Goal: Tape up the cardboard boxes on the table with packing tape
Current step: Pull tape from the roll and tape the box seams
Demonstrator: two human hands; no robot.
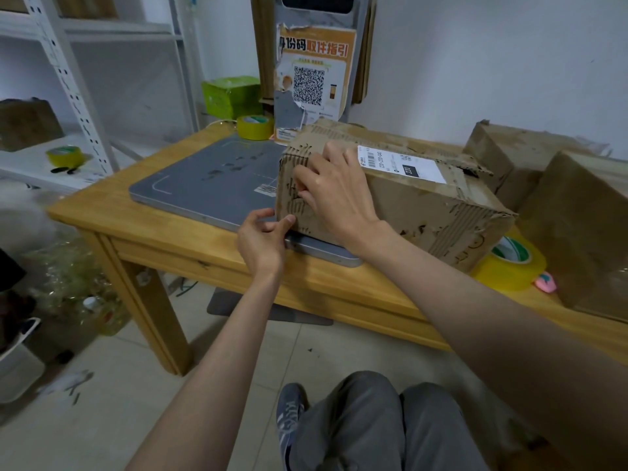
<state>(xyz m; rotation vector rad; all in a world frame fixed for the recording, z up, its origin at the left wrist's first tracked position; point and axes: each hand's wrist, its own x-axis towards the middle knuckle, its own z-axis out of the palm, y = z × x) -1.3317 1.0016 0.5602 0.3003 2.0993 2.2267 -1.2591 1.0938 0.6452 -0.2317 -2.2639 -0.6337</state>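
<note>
The cardboard box (390,195) lay on the table (176,229), long axis running from ten to four o'clock, with the right hand (326,188) pressed flat on its near end, the left hand (261,239) at seven o'clock, perhaps pinching tape.

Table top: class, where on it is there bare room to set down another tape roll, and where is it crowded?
Bare wood runs along the table's front-left edge, beside the grey pad, whose left half is also free. The right end is crowded: worn box, tape roll, two more boxes.
</note>
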